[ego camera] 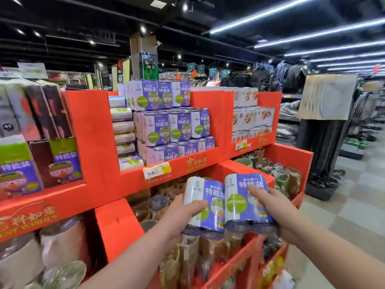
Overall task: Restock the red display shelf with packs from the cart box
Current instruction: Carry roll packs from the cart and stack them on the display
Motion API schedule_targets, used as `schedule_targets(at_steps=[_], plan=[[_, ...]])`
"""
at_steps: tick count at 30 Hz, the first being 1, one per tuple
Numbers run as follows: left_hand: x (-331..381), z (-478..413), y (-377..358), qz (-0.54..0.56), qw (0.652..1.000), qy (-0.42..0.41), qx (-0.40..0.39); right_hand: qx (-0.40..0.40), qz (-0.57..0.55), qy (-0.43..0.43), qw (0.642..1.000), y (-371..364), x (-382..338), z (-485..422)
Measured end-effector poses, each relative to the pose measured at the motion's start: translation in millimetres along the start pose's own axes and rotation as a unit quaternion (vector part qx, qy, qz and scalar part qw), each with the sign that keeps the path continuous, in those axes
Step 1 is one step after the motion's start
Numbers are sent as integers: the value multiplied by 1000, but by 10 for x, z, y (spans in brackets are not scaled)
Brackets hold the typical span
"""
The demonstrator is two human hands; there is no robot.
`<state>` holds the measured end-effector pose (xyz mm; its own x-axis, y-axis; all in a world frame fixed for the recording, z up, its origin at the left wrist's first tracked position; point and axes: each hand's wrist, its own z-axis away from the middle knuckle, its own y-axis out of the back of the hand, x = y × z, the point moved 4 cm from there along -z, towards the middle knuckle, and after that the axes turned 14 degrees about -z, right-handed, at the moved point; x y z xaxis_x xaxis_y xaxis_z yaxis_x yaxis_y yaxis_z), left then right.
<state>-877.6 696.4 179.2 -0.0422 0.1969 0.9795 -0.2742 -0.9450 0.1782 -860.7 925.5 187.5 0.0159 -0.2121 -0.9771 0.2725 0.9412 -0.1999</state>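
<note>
Before the red display shelf [166, 174], left hand [179, 217] and right hand [277, 209] each grip a purple pack [208, 203].

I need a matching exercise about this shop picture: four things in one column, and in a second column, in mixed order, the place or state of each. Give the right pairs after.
Column A
1. left hand
2. right hand
3. yellow price label
4. backpacks

Column B
a. hang in the background, behind the red shelf
b. grips the pack on the right
c. stuck on the shelf's front edge, below the stacked packs
d. grips the pack on the left

Pairs: 1-d; 2-b; 3-c; 4-a
</note>
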Motion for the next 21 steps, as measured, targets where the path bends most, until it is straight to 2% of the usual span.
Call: schedule_targets(at_steps=[5,12,18,21], plan=[[142,-410,184,8,1000,-4,28,-36,14,8,999,-258,-224,-473],[317,-785,601,48,992,-19,117,-142,9,10,990,-787,-425,-1301],[509,-1085,791,69,972,-42,219,-275,50,57,958,-1221,-708,-2044],[638,-1240,812,58,959,-58,273,-305,44,111,945,-1400,-1047,-2370]])
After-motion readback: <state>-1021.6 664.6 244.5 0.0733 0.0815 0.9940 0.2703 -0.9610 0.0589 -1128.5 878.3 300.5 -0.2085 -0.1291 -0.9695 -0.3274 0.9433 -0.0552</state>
